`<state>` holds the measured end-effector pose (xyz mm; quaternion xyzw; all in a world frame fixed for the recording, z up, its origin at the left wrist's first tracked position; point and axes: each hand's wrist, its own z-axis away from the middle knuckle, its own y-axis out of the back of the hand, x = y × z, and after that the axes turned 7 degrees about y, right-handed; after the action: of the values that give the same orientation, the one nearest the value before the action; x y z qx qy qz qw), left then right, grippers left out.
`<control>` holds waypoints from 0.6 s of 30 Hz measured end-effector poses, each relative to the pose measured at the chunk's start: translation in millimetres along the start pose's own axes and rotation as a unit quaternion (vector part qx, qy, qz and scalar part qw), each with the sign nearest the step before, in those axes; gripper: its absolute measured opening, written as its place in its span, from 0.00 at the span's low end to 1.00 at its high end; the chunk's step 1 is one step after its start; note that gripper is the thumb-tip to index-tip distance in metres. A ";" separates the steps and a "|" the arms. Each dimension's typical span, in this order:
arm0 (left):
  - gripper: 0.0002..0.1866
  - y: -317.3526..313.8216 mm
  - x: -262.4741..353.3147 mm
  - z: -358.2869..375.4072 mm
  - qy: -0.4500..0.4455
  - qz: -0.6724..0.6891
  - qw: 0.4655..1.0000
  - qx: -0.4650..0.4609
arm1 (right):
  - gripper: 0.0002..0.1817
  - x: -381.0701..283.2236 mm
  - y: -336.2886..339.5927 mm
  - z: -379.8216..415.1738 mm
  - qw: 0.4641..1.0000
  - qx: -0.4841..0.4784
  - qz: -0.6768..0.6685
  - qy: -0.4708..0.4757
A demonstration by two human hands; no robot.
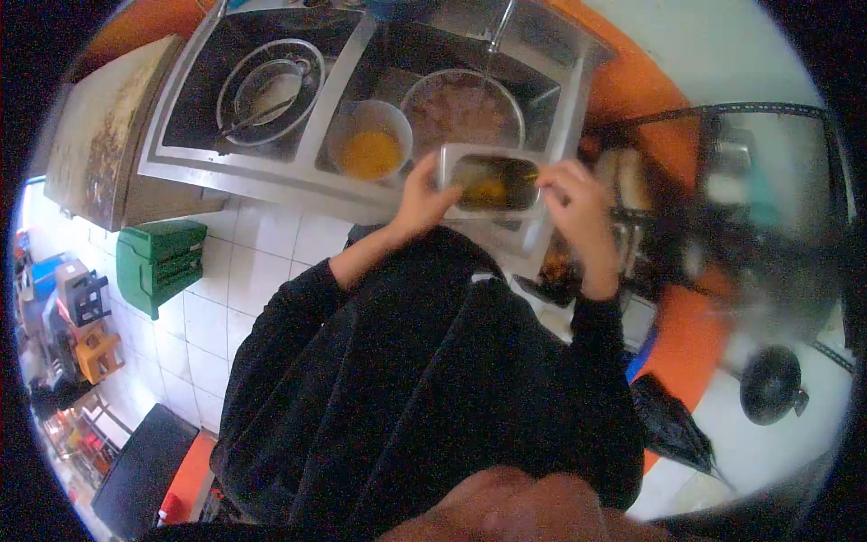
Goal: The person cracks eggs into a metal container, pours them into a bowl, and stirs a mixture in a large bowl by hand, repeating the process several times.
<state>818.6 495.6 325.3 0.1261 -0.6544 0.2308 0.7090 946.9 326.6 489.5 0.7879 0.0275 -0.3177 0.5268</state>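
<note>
My left hand is closed on the left end of a rectangular metal container, thumb at its near side. Inside the container, yellowish contents show, slightly blurred. At its right end my right hand has its fingers pinched together; a small yellowish bit shows at the fingertips, too small to name. Just beyond my left hand, a white bowl with orange-yellow contents rests in the right sink basin. Behind the container sits a large round metal bowl of pinkish-brown pieces, under the tap.
The left sink basin holds a round metal bowl with a smaller vessel and a utensil. A green crate stands on the tiled floor to the left. On the right, a black pan lies near an orange surface.
</note>
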 end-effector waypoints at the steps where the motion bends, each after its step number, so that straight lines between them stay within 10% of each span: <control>1: 0.27 -0.5 5.4 0.5 0.000 0.000 1.000 0.000 | 0.04 -3.4 3.7 1.2 1.000 0.000 0.000 0.000; 18: 0.28 -6.0 30.4 5.4 0.008 0.054 0.997 -0.049 | 0.11 13.1 -11.4 33.2 0.970 0.119 0.124 0.174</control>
<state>818.0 492.8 356.6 0.0536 -0.6648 0.2370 0.7064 937.3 299.6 465.2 0.8853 -0.0171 -0.1085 0.4519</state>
